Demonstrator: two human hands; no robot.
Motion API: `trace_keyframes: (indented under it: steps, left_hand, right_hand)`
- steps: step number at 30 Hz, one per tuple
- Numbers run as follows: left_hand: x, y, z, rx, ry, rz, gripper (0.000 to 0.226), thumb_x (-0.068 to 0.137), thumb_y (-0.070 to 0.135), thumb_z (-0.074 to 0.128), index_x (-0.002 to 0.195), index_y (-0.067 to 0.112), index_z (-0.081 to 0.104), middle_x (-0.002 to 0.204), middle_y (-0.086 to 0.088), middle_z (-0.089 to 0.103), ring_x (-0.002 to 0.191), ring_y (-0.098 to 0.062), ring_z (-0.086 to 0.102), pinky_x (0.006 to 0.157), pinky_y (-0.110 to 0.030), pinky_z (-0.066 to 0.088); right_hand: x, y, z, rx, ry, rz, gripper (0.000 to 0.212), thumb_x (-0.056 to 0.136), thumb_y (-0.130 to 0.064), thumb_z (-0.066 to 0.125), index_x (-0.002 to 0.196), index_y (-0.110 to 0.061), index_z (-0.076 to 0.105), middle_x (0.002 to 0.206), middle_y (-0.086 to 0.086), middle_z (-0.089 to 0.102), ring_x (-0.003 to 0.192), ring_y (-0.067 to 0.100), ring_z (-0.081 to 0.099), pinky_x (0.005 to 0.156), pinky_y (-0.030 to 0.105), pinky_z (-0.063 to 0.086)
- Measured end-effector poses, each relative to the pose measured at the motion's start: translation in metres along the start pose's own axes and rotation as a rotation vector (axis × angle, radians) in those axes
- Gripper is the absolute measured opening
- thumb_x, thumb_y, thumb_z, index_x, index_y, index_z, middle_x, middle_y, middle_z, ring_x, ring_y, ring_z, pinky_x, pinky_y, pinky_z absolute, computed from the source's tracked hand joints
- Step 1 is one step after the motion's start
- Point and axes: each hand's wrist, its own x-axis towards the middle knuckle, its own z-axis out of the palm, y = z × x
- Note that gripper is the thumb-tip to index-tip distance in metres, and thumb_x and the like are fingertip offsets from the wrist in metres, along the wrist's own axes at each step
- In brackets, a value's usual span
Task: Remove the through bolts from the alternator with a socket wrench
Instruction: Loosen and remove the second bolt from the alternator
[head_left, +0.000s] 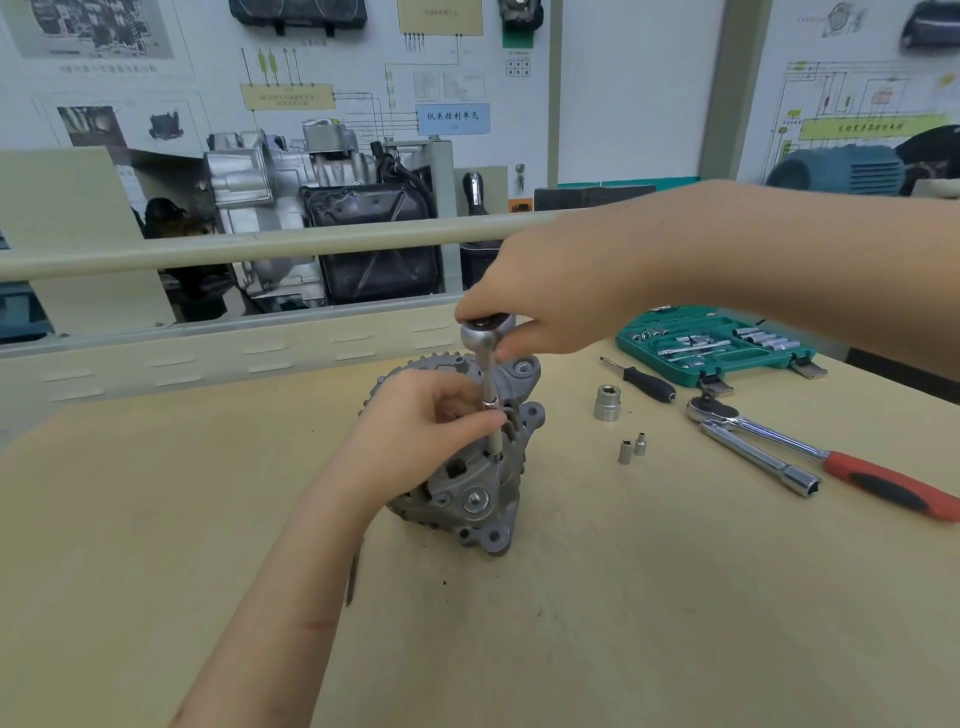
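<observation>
A grey alternator (470, 499) stands on the wooden table (597, 623) near its middle. A slim socket wrench (491, 395) stands upright on it, its extension and socket running down to a spot on the housing. My right hand (535, 306) grips the wrench's round chrome head from above. My left hand (431, 421) pinches the extension shaft between thumb and fingers, resting against the alternator's upper part. The bolt under the socket is hidden.
To the right lie a large socket (608, 402), two small sockets (631, 447), a black-handled driver (644, 382), a red-handled ratchet (831, 460), a chrome tube spanner (758, 460) and an open green socket case (711, 343). A rail and engine parts stand behind the table.
</observation>
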Motion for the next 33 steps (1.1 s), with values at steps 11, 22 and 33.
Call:
trace_keyframes:
  steps: [11,22,33]
  left_hand:
    - [0.002,0.002,0.004,0.046,0.055,0.050,0.014,0.074,0.027,0.071,0.067,0.027,0.059,0.067,0.015,0.063,0.067,0.003,0.059,0.063,-0.011,0.046]
    - [0.002,-0.002,0.005,0.079,0.084,0.085,0.017,0.074,0.028,0.070,0.066,0.031,0.056,0.069,0.017,0.062,0.073,0.006,0.058,0.066,-0.006,0.043]
    - [0.001,0.001,0.006,-0.020,0.007,0.089,0.018,0.076,0.023,0.070,0.077,0.040,0.063,0.070,0.026,0.065,0.074,0.012,0.059,0.066,-0.003,0.043]
  right_hand:
    - [0.001,-0.003,0.009,-0.076,0.086,0.237,0.044,0.086,-0.053,0.042,0.102,-0.018,0.063,0.064,-0.004,0.044,0.047,0.007,0.028,0.043,0.019,0.022]
    - [0.003,0.004,0.013,-0.006,0.145,0.183,0.041,0.085,-0.050,0.044,0.106,-0.019,0.062,0.074,-0.002,0.056,0.051,0.010,0.035,0.043,0.018,0.022]
    - [-0.006,0.006,0.006,0.089,0.050,-0.018,0.023,0.092,-0.036,0.044,0.086,-0.015,0.050,0.071,-0.006,0.045,0.067,0.014,0.045,0.058,0.022,0.035]
